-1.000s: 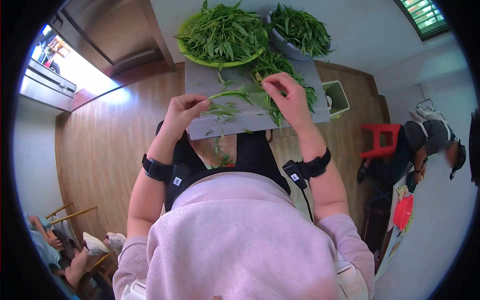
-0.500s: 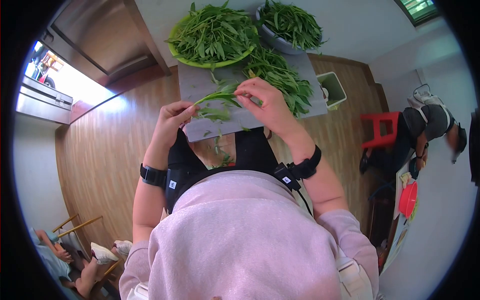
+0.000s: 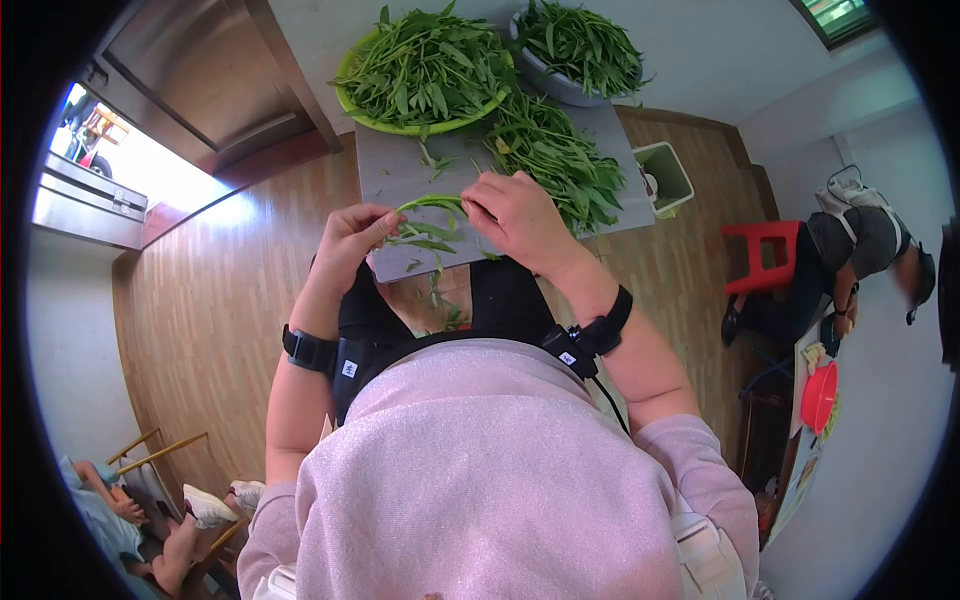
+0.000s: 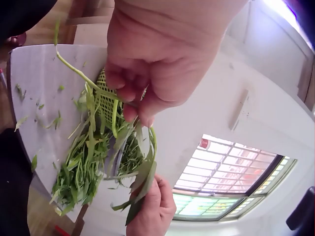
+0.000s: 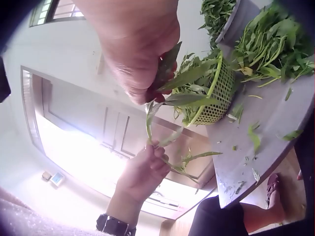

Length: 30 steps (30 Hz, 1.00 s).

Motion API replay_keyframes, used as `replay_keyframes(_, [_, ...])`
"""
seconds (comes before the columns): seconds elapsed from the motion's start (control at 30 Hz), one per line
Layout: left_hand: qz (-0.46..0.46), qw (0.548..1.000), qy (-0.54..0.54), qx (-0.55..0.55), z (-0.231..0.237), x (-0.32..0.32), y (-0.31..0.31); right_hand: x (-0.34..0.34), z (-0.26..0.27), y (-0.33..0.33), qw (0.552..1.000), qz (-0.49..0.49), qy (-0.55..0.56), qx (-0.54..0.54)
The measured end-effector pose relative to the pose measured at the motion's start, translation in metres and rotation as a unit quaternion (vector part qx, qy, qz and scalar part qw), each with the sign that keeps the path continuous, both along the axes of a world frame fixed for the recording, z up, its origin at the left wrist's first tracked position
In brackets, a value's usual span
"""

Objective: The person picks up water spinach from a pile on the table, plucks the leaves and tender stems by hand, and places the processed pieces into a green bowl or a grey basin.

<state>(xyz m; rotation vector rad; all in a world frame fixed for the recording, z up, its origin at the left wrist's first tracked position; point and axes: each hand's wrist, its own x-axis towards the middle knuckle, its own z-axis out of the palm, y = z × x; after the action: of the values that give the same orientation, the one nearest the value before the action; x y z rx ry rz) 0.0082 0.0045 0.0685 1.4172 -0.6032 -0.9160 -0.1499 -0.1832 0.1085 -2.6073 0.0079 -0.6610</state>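
Observation:
A leafy green stem (image 3: 432, 201) is stretched between both hands above the front of the grey table (image 3: 385, 160). My left hand (image 3: 350, 240) pinches one end between thumb and fingertips; in the left wrist view, thin stems (image 4: 78, 72) stick out past those fingers. My right hand (image 3: 522, 222) grips the leafy end, and leaves (image 5: 184, 78) poke out from its curled fingers in the right wrist view. To the right of that hand lies a loose pile of greens (image 3: 575, 170). Leaf scraps (image 5: 254, 137) are scattered on the tabletop.
A green basket (image 3: 345, 95) and a grey basin (image 3: 535, 72), both heaped with greens, stand at the table's back. A pale bin (image 3: 680, 180) is on the floor to the right, with a red stool (image 3: 740, 265) beyond. Two other people are at the sides.
My right hand has come left from the pile, closer to my left hand, and now holds the leafy end. The stem between the hands bends more. The view has shifted slightly.

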Motion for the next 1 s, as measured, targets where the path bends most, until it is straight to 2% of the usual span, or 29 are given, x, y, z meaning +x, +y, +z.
replay_keyframes(0.1, [0.004,0.999,-0.029,0.023,-0.001,0.002,-0.001,-0.002,-0.005,-0.002,0.999,0.008,0.03,0.008])
replay_keyframes(0.17, [-0.001,0.998,-0.049,0.029,-0.003,0.002,-0.002,-0.003,-0.012,-0.005,0.986,0.018,0.037,0.164])
replay_keyframes(0.2, [-0.007,0.998,-0.056,0.034,-0.003,0.002,-0.003,-0.004,-0.016,-0.005,0.986,0.018,0.037,0.163])
replay_keyframes(0.27, [-0.013,0.997,-0.062,0.039,-0.006,0.002,-0.004,-0.004,-0.023,-0.007,0.944,0.01,0.012,0.331])
replay_keyframes(0.3, [-0.005,0.996,-0.077,0.036,-0.01,0.003,-0.004,-0.005,-0.024,-0.01,0.944,0.01,0.012,0.331])
replay_keyframes(0.37, [0.005,0.995,-0.092,0.032,-0.015,0.006,-0.002,-0.008,-0.024,-0.023,0.866,-0.046,0.0,0.498])
replay_keyframes(0.4, [0.007,0.995,-0.09,0.039,-0.016,0.008,0.0,-0.007,-0.023,-0.026,0.845,-0.016,-0.033,0.534])
replay_keyframes(0.43, [0.009,0.995,-0.089,0.047,-0.017,0.009,0.001,-0.008,-0.022,-0.029,0.845,-0.016,-0.032,0.534])
replay_keyframes(0.5, [0.004,0.995,-0.086,0.044,-0.016,0.009,0.001,-0.008,-0.016,-0.03,0.824,-0.015,0.04,0.564])
replay_keyframes(0.53, [-0.001,0.996,-0.084,0.041,-0.015,0.009,0.0,-0.006,-0.015,-0.028,0.824,-0.016,0.041,0.565])
replay_keyframes(0.6, [-0.015,0.995,-0.089,0.049,-0.01,0.007,-0.002,0.004,-0.015,-0.018,0.935,-0.015,0.054,0.351])
replay_keyframes(0.63, [-0.028,0.993,-0.094,0.057,-0.008,0.005,-0.003,0.006,-0.015,-0.015,0.934,-0.016,0.055,0.352])
replay_keyframes(0.7, [-0.037,0.993,-0.09,0.062,-0.006,0.003,-0.005,0.011,-0.016,-0.011,0.986,0.044,0.093,0.129])
replay_keyframes(0.8, [-0.053,0.992,-0.088,0.076,-0.007,0.004,-0.004,0.014,-0.021,-0.003,0.987,0.052,0.134,0.074])
replay_keyframes(0.93, [-0.045,0.994,-0.072,0.07,-0.006,0.002,-0.005,0.015,-0.026,-0.003,0.987,0.058,0.132,0.068])
replay_keyframes(1.0, [-0.043,0.993,-0.081,0.07,-0.009,0.003,-0.004,0.015,-0.033,-0.006,0.983,0.061,0.09,0.145])
